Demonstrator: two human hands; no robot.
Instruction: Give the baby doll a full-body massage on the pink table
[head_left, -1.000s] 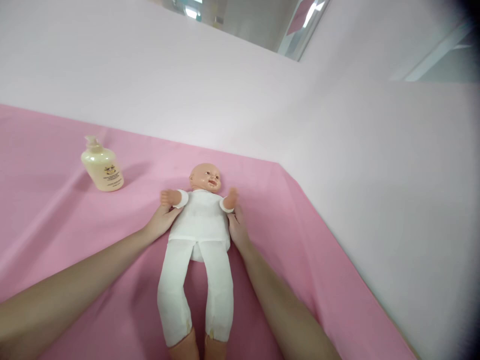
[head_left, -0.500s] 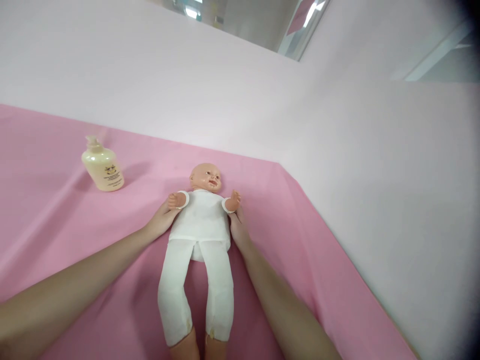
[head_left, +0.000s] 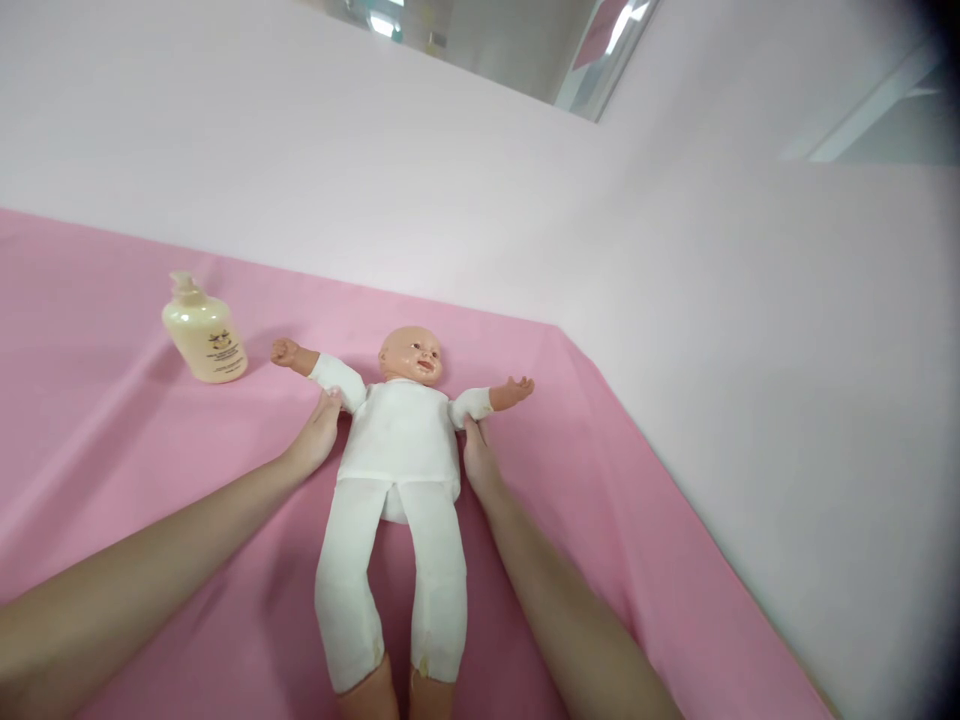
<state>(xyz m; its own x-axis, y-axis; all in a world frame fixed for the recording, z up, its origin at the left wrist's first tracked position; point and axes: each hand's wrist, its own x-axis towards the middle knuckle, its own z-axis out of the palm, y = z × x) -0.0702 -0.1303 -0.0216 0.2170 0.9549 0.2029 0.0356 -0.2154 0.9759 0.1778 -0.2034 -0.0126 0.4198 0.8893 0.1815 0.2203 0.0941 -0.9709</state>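
A baby doll [head_left: 401, 440] with a white cloth body lies on its back, its head away from me and its legs toward me. Both of its arms are stretched out sideways. My left hand [head_left: 321, 430] is closed around the doll's arm on the left, near the elbow, with the thumb on top. On the other side, my right hand [head_left: 478, 450] grips the upper part of the opposite arm, its thumb against the white sleeve. The fingers of both hands are mostly hidden beneath the doll's arms.
A pale yellow pump bottle [head_left: 206, 335] stands left of the doll. Pink cloth [head_left: 562, 430] covers the surface, its edge slanting down on the right. A white wall [head_left: 337, 180] rises behind, with a window or mirror [head_left: 517, 50] above.
The doll's arms have swung outward from its chest to both sides. My left hand has shifted slightly, while the doll's body and the bottle have stayed in place.
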